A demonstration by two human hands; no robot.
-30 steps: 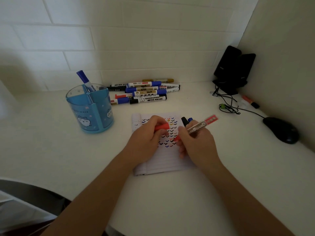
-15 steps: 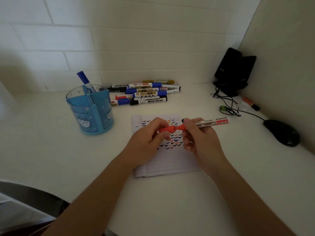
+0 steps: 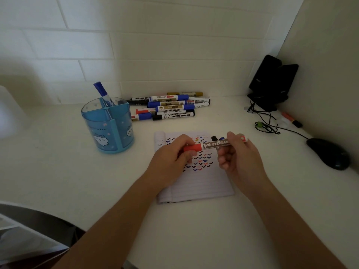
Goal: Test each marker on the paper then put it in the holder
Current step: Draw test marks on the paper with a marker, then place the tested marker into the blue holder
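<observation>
Marker [image 3: 213, 145] is level above the paper [image 3: 204, 183]: left hand [image 3: 171, 162] pinches its red cap [image 3: 192, 148], right hand [image 3: 239, 158] grips the barrel (half-seated, the cap may slip off in the holder [image 3: 108, 131])

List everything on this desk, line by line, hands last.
red marker: one, red cap, level over the notepad
notepad: one, white with coloured ticks, desk centre
holder: one, blue, desk left
blue marker: one, standing in the holder
marker pile: count unclear, mixed colours, back wall
orange marker: one, by right wall
mouse: one, black, far right
speakers: two, black, back right corner
cables: black, beside the speakers
desk: one, white, under everything
left hand: holds the red marker's cap end
right hand: holds its barrel
</observation>
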